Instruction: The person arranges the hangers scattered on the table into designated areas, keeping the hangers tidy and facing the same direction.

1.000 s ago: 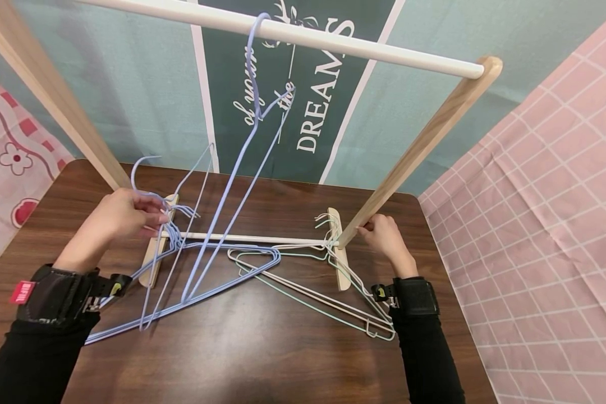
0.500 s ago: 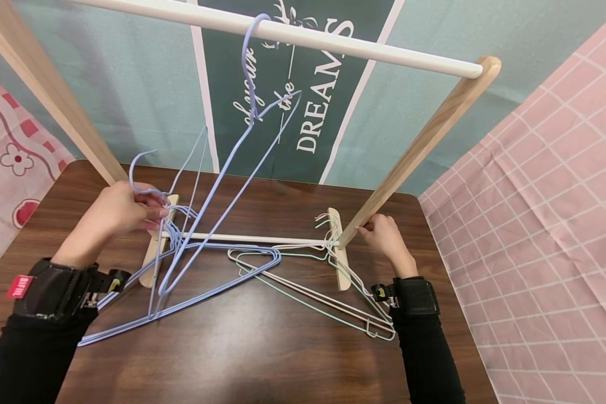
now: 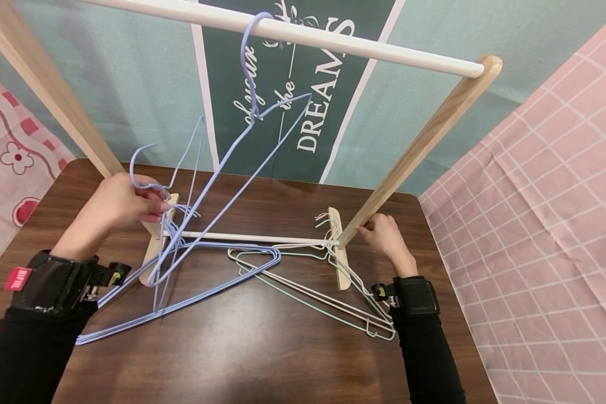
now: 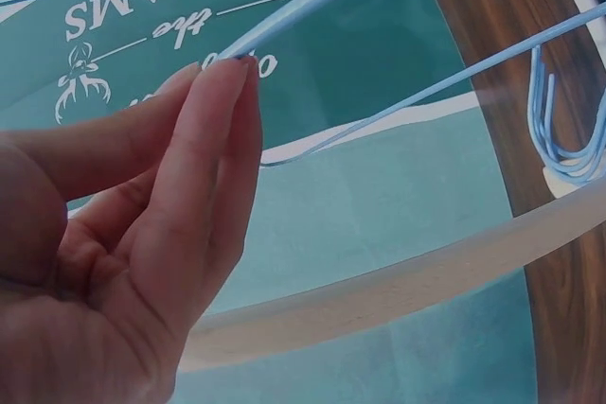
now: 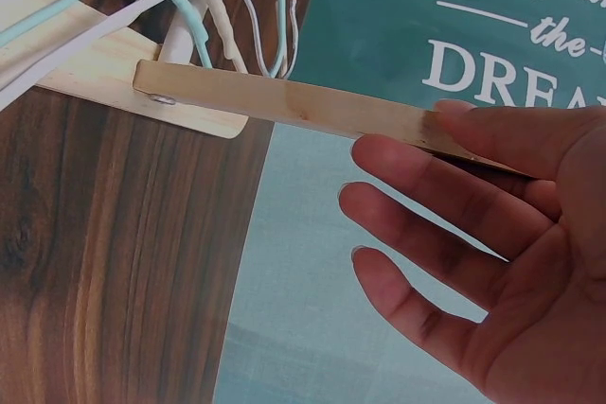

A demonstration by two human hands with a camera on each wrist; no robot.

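Note:
My left hand [image 3: 121, 202] pinches a blue wire hanger [image 3: 133, 164] just below its hook, beside the left post of a clothes rack. In the left wrist view, blue wire [image 4: 317, 2] comes out from between thumb and fingertips. A second blue hanger [image 3: 227, 155] hangs tilted by its hook from the rack's white top rod [image 3: 363, 46]. My right hand [image 3: 385, 242] holds the rack's right wooden post [image 3: 419, 147] low down. Up close, thumb and forefinger pinch that post [image 5: 284, 99], while the other fingers are extended and apart from it.
Several blue hangers [image 3: 217, 289] lie at the lower left around the low white rod [image 3: 252, 238]. White and green hangers [image 3: 313, 294] lie against the right foot [image 3: 340, 269]. Behind the brown table [image 3: 262, 359] hangs a printed cloth [image 3: 384, 112]; pink gridded cloth [image 3: 530, 224] borders the right.
My left hand has risen slightly with the pinched hanger. The hanger on the top rod has turned, its lower corner shifting left and its far corner right. My right hand stays put.

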